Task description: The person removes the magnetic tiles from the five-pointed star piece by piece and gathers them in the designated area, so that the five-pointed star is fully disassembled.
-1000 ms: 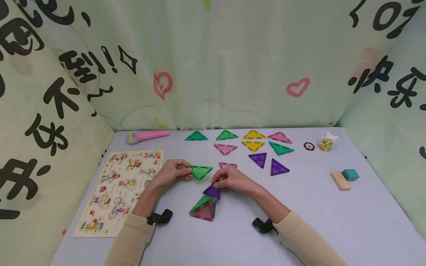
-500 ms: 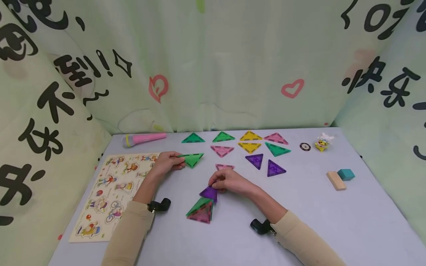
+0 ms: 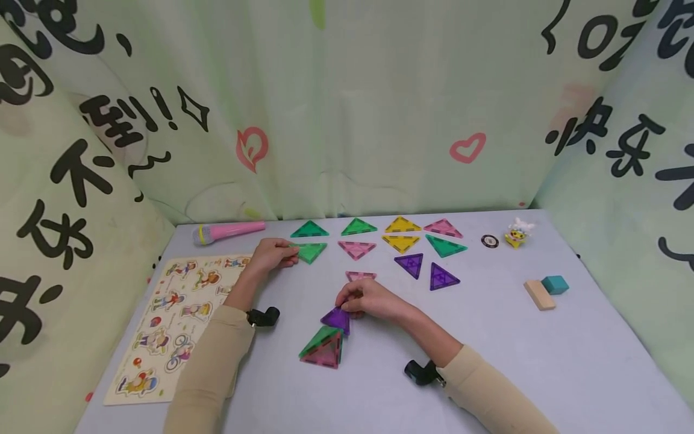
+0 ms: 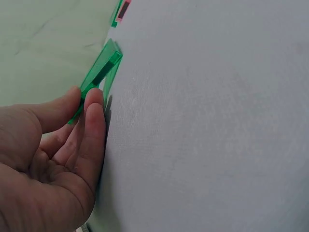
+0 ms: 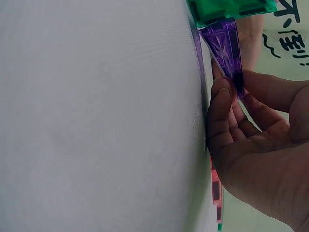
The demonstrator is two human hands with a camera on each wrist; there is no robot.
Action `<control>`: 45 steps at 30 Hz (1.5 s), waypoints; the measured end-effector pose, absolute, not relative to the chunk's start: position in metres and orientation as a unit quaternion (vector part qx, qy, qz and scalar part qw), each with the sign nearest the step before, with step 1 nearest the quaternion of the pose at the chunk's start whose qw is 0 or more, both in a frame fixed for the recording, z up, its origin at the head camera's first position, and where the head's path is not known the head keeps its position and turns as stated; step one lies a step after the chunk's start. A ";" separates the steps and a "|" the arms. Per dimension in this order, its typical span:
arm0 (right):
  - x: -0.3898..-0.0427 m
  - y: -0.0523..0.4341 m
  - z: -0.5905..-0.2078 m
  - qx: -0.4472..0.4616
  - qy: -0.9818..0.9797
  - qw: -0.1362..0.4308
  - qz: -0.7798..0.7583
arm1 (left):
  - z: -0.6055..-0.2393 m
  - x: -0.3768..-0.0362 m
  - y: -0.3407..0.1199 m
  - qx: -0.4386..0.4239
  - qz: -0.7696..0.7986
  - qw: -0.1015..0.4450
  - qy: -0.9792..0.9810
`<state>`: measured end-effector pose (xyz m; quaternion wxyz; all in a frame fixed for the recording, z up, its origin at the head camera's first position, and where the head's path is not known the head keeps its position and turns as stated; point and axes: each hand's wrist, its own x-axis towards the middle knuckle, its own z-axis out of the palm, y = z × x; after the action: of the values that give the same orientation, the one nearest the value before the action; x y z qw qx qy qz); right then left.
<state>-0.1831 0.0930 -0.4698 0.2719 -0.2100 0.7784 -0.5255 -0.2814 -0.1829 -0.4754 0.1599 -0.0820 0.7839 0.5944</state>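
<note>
My left hand (image 3: 273, 254) pinches a green translucent triangle tile (image 3: 311, 252) by one corner, in front of the back row of tiles. In the left wrist view this green tile (image 4: 102, 65) slants up from the thumb and fingertips, close over the table. My right hand (image 3: 374, 298) pinches the tip of a purple triangle tile (image 3: 335, 318). That tile's other end meets a small raised shape of a green tile and a pink tile (image 3: 327, 352). Seen from the right wrist, the purple tile (image 5: 226, 48) stands tilted against the green tile (image 5: 231, 8).
Several loose triangle tiles lie toward the back, among them a yellow one (image 3: 402, 224) and a purple one (image 3: 444, 277). At left are a picture board (image 3: 130, 361) and a pink toy microphone (image 3: 233, 230). Wooden blocks (image 3: 540, 295) and a small figurine (image 3: 517, 234) sit at right.
My left hand has carried the green tile away from the joined tiles, back and to the left toward the back row. My right hand keeps its pinch on the purple tile.
</note>
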 end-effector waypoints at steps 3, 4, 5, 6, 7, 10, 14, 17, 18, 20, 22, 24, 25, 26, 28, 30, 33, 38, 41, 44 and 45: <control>-0.182 0.093 -0.470 -0.212 0.777 0.272 -0.527 | -0.477 -0.282 -0.181 -0.086 0.595 0.151 0.785; -0.182 0.093 -0.470 -0.212 0.776 0.272 -0.528 | -0.477 -0.281 -0.180 -0.089 0.593 0.145 0.787; -0.182 0.093 -0.470 -0.211 0.777 0.272 -0.528 | -0.477 -0.281 -0.179 -0.092 0.590 0.140 0.790; -0.181 0.093 -0.470 -0.210 0.776 0.272 -0.528 | -0.477 -0.281 -0.178 -0.096 0.589 0.134 0.791; -0.181 0.092 -0.469 -0.211 0.776 0.271 -0.528 | -0.477 -0.280 -0.177 -0.100 0.586 0.129 0.793; -0.181 0.092 -0.470 -0.211 0.777 0.270 -0.528 | -0.477 -0.279 -0.175 -0.114 0.582 0.117 0.797; -0.181 0.092 -0.471 -0.210 0.780 0.267 -0.526 | -0.476 -0.277 -0.175 -0.122 0.584 0.115 0.794; -0.181 0.091 -0.471 -0.207 0.781 0.265 -0.526 | -0.475 -0.273 -0.175 -0.117 0.587 0.112 0.793; -0.180 0.091 -0.471 -0.207 0.781 0.265 -0.526 | -0.475 -0.271 -0.176 -0.113 0.590 0.110 0.792; -0.180 0.091 -0.470 -0.208 0.783 0.264 -0.523 | -0.475 -0.266 -0.177 -0.108 0.594 0.106 0.790; -0.179 0.090 -0.469 -0.212 0.785 0.261 -0.520 | -0.476 -0.260 -0.179 -0.096 0.598 0.106 0.788; -0.178 0.090 -0.468 -0.211 0.787 0.261 -0.517 | -0.476 -0.254 -0.180 -0.082 0.594 0.111 0.793; -0.178 0.090 -0.468 -0.210 0.788 0.261 -0.516 | -0.476 -0.250 -0.181 -0.074 0.591 0.116 0.795; -0.178 0.091 -0.468 -0.209 0.789 0.260 -0.516 | -0.476 -0.247 -0.182 -0.065 0.586 0.121 0.798; -0.178 0.092 -0.468 -0.207 0.788 0.260 -0.518 | -0.475 -0.241 -0.183 -0.042 0.571 0.136 0.808; -0.179 0.093 -0.469 -0.204 0.786 0.262 -0.522 | -0.474 -0.235 -0.183 -0.020 0.553 0.153 0.819; -0.181 0.094 -0.470 -0.203 0.779 0.264 -0.532 | -0.473 -0.226 -0.180 0.022 0.514 0.173 0.840; -0.182 0.095 -0.471 -0.196 0.768 0.270 -0.547 | -0.470 -0.211 -0.169 0.084 0.455 0.200 0.863; -0.182 0.094 -0.472 -0.190 0.766 0.272 -0.551 | -0.470 -0.203 -0.161 0.117 0.431 0.225 0.866; -0.182 0.093 -0.471 -0.187 0.765 0.270 -0.554 | -0.470 -0.198 -0.154 0.145 0.417 0.250 0.861; -0.181 0.093 -0.471 -0.187 0.764 0.269 -0.556 | -0.470 -0.197 -0.152 0.153 0.415 0.257 0.859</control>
<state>-0.1813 0.0932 -0.4706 0.2692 -0.1874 0.7637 -0.5560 -0.1966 -0.1521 -0.4702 0.2566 0.1533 0.8593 0.4150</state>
